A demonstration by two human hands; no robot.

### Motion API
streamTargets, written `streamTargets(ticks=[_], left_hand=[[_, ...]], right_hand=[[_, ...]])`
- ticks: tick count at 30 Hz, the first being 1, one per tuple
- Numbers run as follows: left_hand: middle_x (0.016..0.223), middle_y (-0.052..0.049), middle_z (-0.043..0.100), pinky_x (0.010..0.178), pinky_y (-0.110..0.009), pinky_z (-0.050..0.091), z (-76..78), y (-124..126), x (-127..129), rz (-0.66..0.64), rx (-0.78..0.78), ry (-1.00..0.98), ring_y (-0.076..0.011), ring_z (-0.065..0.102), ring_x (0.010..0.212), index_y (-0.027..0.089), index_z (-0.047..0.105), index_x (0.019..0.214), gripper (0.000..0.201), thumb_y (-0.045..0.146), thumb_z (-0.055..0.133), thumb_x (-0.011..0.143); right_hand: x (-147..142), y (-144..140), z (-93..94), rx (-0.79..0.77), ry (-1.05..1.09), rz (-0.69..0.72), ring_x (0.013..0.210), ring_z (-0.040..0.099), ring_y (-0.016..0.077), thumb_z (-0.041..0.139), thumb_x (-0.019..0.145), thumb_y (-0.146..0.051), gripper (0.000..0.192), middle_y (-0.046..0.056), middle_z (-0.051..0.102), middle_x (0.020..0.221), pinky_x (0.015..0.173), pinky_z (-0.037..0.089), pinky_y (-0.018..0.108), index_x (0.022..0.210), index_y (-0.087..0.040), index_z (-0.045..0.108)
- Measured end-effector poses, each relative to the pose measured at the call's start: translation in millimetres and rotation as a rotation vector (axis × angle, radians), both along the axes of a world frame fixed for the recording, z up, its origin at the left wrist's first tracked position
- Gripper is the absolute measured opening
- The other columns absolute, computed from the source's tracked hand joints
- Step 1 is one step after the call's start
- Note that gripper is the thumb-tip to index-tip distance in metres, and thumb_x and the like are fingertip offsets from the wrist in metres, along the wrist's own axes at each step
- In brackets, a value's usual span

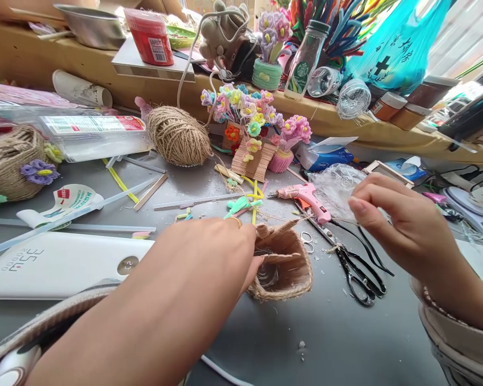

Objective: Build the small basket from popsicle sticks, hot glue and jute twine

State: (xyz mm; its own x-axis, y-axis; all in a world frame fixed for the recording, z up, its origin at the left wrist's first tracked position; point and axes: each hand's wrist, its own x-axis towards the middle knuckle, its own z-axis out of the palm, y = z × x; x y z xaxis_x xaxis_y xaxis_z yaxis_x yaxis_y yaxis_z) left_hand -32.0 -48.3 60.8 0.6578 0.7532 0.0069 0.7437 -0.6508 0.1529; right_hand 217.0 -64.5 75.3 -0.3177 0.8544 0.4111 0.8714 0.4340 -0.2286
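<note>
A small twine-wrapped basket (284, 262) lies near the middle of the grey table (326, 332), tipped on its side so that its opening faces the camera. Inside it a clear glass bottom is visible. The left hand (209, 257) holds the basket at its left rim; the fingertips go into the opening and are partly hidden there, so I cannot tell exactly how they are set. A gold ring (235, 220) sits on one finger of this hand.

The right hand (398, 220) is raised to the right of the basket, apart from it. Its thumb and forefinger are pressed together and pinch a thin strand of twine (338, 221), which runs to the left toward the basket. The other fingers are curled loosely.

Between the two hands lie black scissors (358, 268), and just behind them a pink glue gun (306, 197) rests on the table. A crumpled clear plastic wrap (336, 185) is behind the right hand. Farther back stands a ball of jute twine (179, 135), and beside it a bunch of pipe-cleaner flowers (245, 110) in many colours. At the left, a white power bank (56, 265) lies flat near the left forearm.
</note>
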Motion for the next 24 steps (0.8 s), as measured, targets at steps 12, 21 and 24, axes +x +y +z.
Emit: streamTargets(ticks=[12,21,24], left_hand=[[0.058,0.000,0.056,0.050,-0.026,0.030,14.1,-3.8,7.5,0.023,-0.044,0.037,-0.0147,0.048,0.050,0.021,0.054,0.063,0.026,0.038,0.044,0.079],[0.057,0.000,0.054,0.056,-0.026,0.031,4.8,-3.3,6.2,0.052,-0.040,0.039,-0.0144,0.047,0.050,0.019,0.056,0.064,0.032,0.043,0.043,0.080],[0.057,0.000,0.054,0.057,-0.026,0.031,3.5,-4.4,4.7,0.051,-0.046,0.031,-0.0138,0.047,0.051,0.019,0.057,0.066,0.032,0.045,0.043,0.079]], right_hand=[[-27.3,-17.2,12.0,-0.083,-0.165,0.182,0.079,0.047,0.0138,0.057,0.077,-0.027,0.008,0.002,0.048,0.080,0.066,0.038,0.025,0.082,-0.024,0.062],[-55.2,-0.1,11.4,-0.243,-0.414,0.225,0.062,0.045,0.0139,0.062,0.070,-0.018,0.009,0.001,0.050,0.067,0.053,0.033,0.025,0.062,-0.020,0.059],[-59.3,-0.6,10.0,-0.270,-0.446,0.154,0.056,0.045,0.0119,0.062,0.068,-0.013,0.016,-0.001,0.051,0.063,0.049,0.029,0.024,0.055,-0.020,0.056]])
